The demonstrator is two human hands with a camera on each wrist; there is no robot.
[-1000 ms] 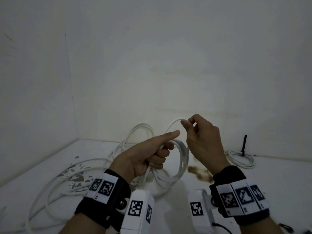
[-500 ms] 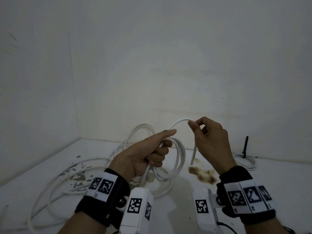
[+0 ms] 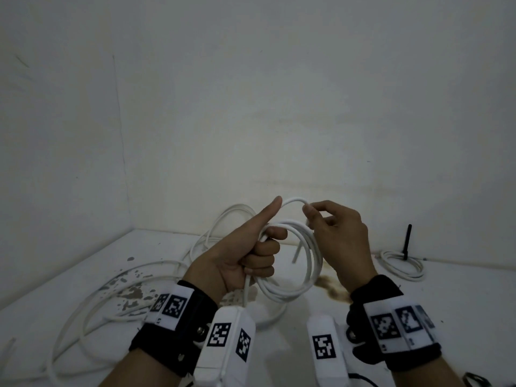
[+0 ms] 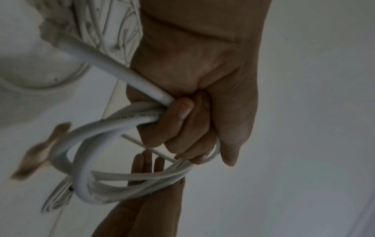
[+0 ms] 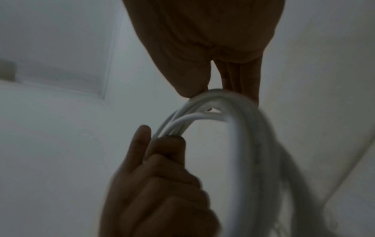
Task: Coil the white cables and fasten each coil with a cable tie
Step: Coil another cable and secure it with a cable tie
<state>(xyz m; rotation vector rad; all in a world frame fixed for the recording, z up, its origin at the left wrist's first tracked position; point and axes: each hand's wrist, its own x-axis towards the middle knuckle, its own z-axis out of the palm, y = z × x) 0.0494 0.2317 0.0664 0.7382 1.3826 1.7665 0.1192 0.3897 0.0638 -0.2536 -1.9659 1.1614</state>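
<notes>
While curled round the coil (image 3: pixel 290 263), left hand (image 3: pixel 240 258); right hand (image 3: pixel 339 238) pinching its top loop.

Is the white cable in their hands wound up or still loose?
Mostly wound. Several loops of the cable hang from the left hand; the right hand pinches the last arc, its end dangling free. No tie on it.

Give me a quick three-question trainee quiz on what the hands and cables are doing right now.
1. True or false: the left hand grips the white coil with its thumb stuck out.
2. The right hand pinches the cable's: A) top loop B) loose end C) tie.
3. Fill in: the black cable tie stands on a second coil at the far ____.

Key: 1 true. 2 A. 3 right.
</notes>
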